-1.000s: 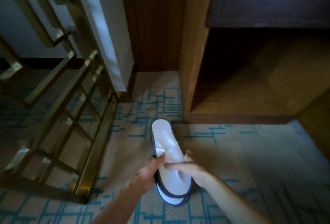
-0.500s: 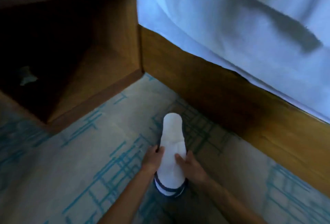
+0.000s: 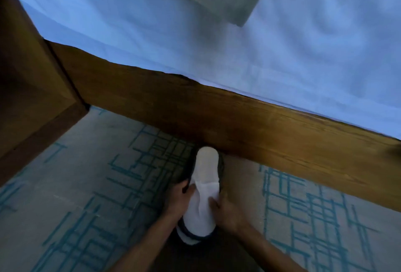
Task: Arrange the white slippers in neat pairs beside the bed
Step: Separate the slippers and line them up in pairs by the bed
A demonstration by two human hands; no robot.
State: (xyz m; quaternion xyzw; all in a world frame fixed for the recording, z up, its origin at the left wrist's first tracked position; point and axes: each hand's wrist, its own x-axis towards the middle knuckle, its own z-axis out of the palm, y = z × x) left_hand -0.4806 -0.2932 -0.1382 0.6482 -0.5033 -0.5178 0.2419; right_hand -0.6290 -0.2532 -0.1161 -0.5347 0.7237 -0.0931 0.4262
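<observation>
At the lower middle of the frame, the left hand (image 3: 178,198) and right hand (image 3: 226,210) are gripping the white slippers (image 3: 202,193) from both sides, fingers clamped on them. The slippers are now sitting closer to the bed frame (image 3: 238,124) than half a second ago, their far end nearly touching it.

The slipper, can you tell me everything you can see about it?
The slipper is white and soft-looking, like cloth, with a dark edge round its sole. It appears to be two slippers stacked as one bundle, though that is hard to tell. It lies lengthwise, its far end close to the wooden bed frame, above the patterned carpet. The left hand grips one side and the right hand the other.
</observation>
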